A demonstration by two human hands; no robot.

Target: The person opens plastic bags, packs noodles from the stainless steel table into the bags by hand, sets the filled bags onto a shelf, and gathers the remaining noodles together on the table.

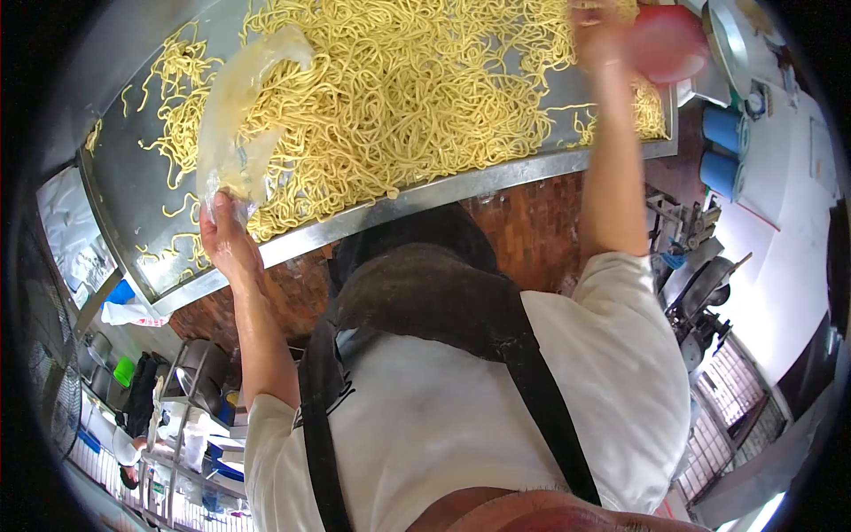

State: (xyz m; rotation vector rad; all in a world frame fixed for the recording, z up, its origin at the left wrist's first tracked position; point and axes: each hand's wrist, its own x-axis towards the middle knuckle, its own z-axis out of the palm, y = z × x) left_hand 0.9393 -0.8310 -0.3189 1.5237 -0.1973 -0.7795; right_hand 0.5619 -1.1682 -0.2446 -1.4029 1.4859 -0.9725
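Note:
My left hand [227, 238] pinches the lower edge of a clear plastic bag [232, 120], which stretches upward over the noodles. Yellow noodles [399, 106] lie in a thick loose heap across the metal tray table [133, 208], with thinner strands scattered to the left. At the top right, my right hand [596, 25] is smeared by motion and partly cut off by the frame edge. Beside it is a round red plastic bowl or lid [667, 44], also blurred. Whether the right fingers grip anything does not show.
A raised metal rim [425, 188] runs along the table's near side, close to my apron [417, 284]. Blue containers [722, 151] and a round metal pan [725, 44] stand at the right. Metal shelving [182, 417] and another person [128, 452] are at the lower left.

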